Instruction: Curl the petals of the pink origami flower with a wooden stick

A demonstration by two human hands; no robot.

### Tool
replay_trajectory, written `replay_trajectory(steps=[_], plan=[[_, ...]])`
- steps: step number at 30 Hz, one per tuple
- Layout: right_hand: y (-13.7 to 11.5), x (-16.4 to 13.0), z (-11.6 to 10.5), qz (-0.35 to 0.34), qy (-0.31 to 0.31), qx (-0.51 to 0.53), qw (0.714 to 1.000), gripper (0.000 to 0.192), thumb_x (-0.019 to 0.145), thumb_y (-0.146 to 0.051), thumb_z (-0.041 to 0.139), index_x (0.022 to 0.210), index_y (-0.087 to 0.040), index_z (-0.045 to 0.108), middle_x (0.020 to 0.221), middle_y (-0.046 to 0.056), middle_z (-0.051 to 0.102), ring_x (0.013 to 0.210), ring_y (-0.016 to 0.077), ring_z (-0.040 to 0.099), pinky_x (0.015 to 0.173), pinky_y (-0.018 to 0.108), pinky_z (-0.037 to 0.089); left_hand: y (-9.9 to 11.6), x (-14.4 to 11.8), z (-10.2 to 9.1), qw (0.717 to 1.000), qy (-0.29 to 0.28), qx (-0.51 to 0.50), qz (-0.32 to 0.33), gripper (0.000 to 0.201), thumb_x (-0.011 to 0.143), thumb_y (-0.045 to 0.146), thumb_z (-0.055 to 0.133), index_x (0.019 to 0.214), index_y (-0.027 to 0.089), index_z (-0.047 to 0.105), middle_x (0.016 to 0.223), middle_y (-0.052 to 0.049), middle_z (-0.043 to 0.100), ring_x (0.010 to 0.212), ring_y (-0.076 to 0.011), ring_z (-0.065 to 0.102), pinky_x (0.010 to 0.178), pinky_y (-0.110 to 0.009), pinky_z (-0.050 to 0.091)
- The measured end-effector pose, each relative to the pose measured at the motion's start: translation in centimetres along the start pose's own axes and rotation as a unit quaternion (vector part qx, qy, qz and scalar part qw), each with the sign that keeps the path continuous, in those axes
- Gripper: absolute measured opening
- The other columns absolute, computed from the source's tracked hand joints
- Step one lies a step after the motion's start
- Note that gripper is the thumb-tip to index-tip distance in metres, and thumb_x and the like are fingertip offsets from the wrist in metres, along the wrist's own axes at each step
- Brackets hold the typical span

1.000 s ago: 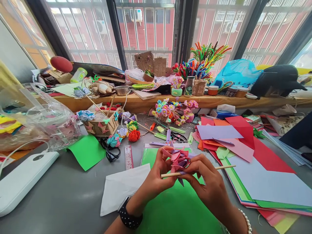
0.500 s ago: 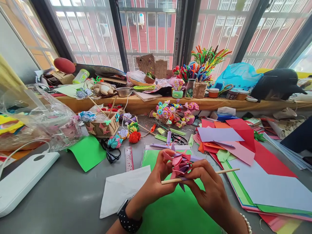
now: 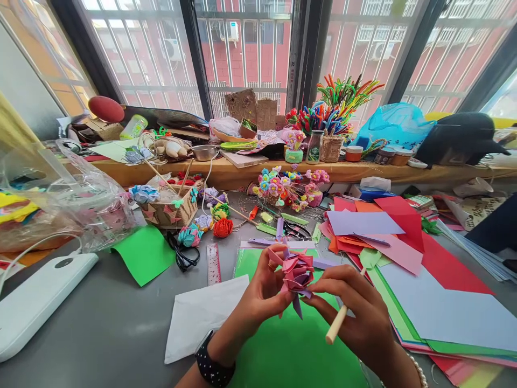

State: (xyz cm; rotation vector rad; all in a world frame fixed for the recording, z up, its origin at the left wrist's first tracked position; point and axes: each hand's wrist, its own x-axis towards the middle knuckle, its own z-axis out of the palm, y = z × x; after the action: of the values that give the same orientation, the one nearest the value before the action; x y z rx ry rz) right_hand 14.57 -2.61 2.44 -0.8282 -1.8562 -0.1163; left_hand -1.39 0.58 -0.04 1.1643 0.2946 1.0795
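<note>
My left hand [image 3: 258, 299] holds a pink and purple folded paper flower [image 3: 298, 272] from the left side, just above a green paper sheet [image 3: 291, 345]. My right hand [image 3: 359, 318] pinches the flower's lower right edge and also grips a thin wooden stick [image 3: 343, 315], which slants from near my palm up toward the coloured papers. A black watch sits on my left wrist and a bead bracelet on the right.
A stack of coloured paper sheets [image 3: 407, 253] lies to the right, a white sheet [image 3: 202, 315] and ruler [image 3: 213, 263] to the left. Scissors [image 3: 181, 253], a basket of paper flowers [image 3: 169, 207] and a plastic bag [image 3: 68, 199] stand further left. The cluttered windowsill [image 3: 242, 167] runs behind.
The stick has swung from lying level under the flower to slanting steeply in my right hand, pulled out from the flower. The flower has stayed between both hands.
</note>
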Motion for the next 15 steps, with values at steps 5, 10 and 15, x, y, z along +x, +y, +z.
replay_trajectory(steps=[5, 10, 15], plan=[[-0.1, -0.1, 0.1, -0.007, 0.004, 0.004, 1.000, 0.009, 0.080, -0.014, 0.055, 0.075, -0.018, 0.061, 0.066, 0.003, 0.059, 0.059, 0.0126, 0.058, 0.053, 0.023, 0.049, 0.0, -0.1, 0.0, 0.999, -0.025, 0.022, 0.009, 0.050, 0.069, 0.019, 0.066, 0.109, 0.028, 0.039, 0.100, -0.002, 0.056, 0.087, -0.0142, 0.054, 0.075, -0.024, 0.039], [-0.3, -0.1, 0.0, -0.006, -0.001, 0.007, 1.000, 0.011, 0.081, -0.014, 0.055, 0.072, -0.016, 0.060, 0.066, 0.004, 0.059, 0.058, 0.0122, 0.057, 0.051, 0.022, 0.048, 0.5, -0.2, 0.0, 0.999, -0.026, 0.027, -0.015, 0.042, 0.067, 0.014, 0.067, 0.100, 0.026, 0.045, 0.102, -0.001, 0.056, 0.087, -0.0139, 0.053, 0.073, -0.023, 0.040], [-0.4, 0.1, 0.1, -0.006, -0.023, 0.034, 0.999, 0.007, 0.080, -0.020, 0.060, 0.074, -0.015, 0.061, 0.069, 0.005, 0.061, 0.060, 0.0128, 0.058, 0.054, 0.023, 0.049, 1.0, -0.3, -0.2, 0.999, -0.007, -0.014, -0.042, 0.046, 0.065, 0.016, 0.070, 0.104, 0.026, 0.049, 0.103, -0.002, 0.058, 0.086, -0.0140, 0.056, 0.072, -0.022, 0.042]])
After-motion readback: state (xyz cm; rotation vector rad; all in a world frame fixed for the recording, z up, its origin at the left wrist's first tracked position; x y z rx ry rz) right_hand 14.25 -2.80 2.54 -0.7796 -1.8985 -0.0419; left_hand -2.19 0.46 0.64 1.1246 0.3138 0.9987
